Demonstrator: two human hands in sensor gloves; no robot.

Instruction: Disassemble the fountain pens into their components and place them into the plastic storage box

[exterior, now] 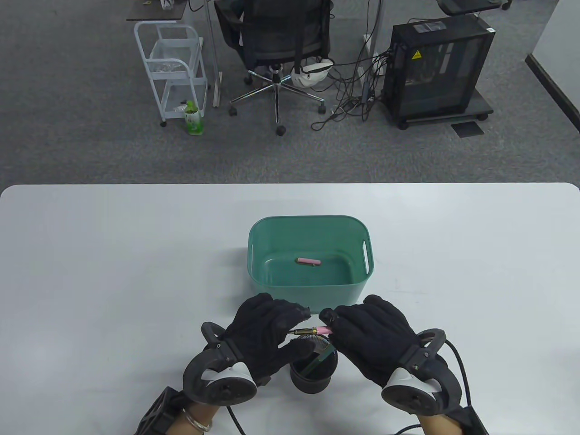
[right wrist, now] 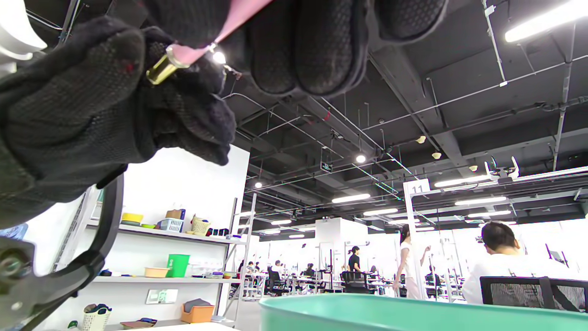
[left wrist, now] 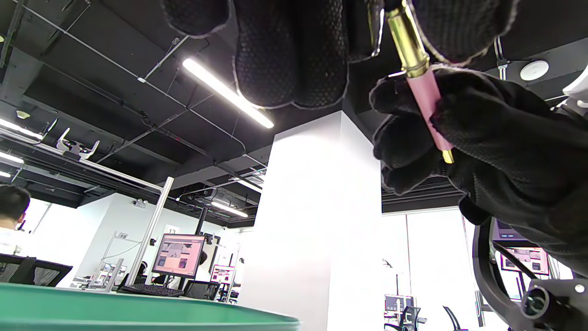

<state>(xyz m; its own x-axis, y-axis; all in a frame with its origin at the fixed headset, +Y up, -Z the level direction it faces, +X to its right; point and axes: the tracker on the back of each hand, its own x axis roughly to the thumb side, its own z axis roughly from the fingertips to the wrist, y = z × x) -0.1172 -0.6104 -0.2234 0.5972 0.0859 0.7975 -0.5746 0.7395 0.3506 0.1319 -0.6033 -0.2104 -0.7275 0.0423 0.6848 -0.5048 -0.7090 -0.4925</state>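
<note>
Two gloved hands are seen low in the table view, meeting just in front of the green storage box (exterior: 311, 247), which sits at the frame's centre on the white table (exterior: 113, 253). A pink fountain pen (exterior: 312, 331) with a gold section is held between them, lying level: its gold end is pinched by the curled fingers of the left hand (exterior: 267, 333), and its pink barrel is gripped by the right hand (exterior: 374, 335). In the left wrist view the pen is shown at upper right, clamped from both ends. One pink pen part (exterior: 309, 261) lies on the box floor. A black pen cup (exterior: 313, 369) holding a greenish pen is seen just below the hands.
</note>
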